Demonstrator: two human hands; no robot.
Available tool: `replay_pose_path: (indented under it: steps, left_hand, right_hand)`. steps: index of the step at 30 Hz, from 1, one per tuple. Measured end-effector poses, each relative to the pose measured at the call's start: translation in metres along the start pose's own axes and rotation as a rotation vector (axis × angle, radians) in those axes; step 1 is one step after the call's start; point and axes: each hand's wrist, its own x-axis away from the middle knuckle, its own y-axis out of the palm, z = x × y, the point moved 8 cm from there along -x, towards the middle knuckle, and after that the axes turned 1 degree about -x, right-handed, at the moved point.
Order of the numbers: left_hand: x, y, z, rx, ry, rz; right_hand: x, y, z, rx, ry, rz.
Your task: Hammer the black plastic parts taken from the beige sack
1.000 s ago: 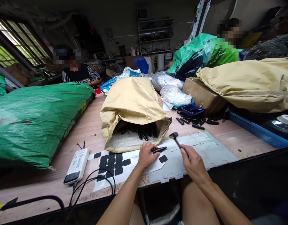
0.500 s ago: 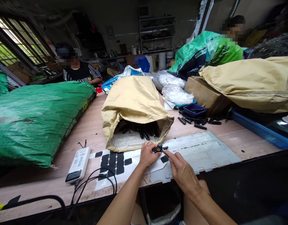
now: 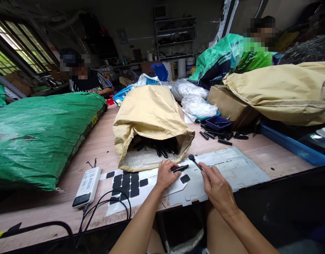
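My left hand (image 3: 165,174) is closed on a slim black pen-like piece (image 3: 182,168), which lies low over the work surface with its far end pointing right. In my right hand (image 3: 218,186) is a small tool with a round black head (image 3: 191,157) and a thin shaft, its head up and apart from the black piece. Below them a single dark rounded square (image 3: 185,179) lies on white paper. More such squares sit in rows on a white sheet (image 3: 148,192) left of my hands. Beneath my right hand is a grey sheet (image 3: 239,165).
A yellow sack (image 3: 152,106) opens towards me, with several black pieces (image 3: 162,147) inside. A green sack (image 3: 46,137) and a white power bank (image 3: 87,186) with cables stand left. Loose black pieces, a purple tray (image 3: 218,125) and a blue tray (image 3: 289,143) lie right. Two people are beyond.
My right hand has drawn back to the right, lifting the round-headed tool away from the black piece. My left hand stays in place, holding the piece.
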Motion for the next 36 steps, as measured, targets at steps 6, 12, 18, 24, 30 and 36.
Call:
replay_pose_path:
  steps: [6,12,18,24,30,36]
  left_hand:
    - [-0.001,0.0,-0.003,0.017,0.009,-0.046]
    - [-0.001,0.001,-0.005,-0.01,0.019,-0.06]
    - [0.0,0.0,-0.003,-0.029,0.041,-0.042]
    - [0.001,-0.001,-0.001,-0.037,0.039,-0.037]
    - [0.001,-0.002,0.0,-0.019,0.051,-0.026]
    - [0.002,-0.003,-0.001,0.012,0.059,-0.022]
  right_hand:
    - [-0.042,0.013,0.046,0.37,0.041,-0.036]
    - [-0.059,0.032,0.055,0.449,0.071,-0.013]
    - [-0.058,0.03,0.048,0.462,0.094,-0.039]
    - [-0.059,0.031,0.049,0.473,0.105,-0.06]
    - [-0.059,0.032,0.049,0.471,0.099,-0.051]
    - [-0.059,0.032,0.05,0.458,0.106,-0.05]
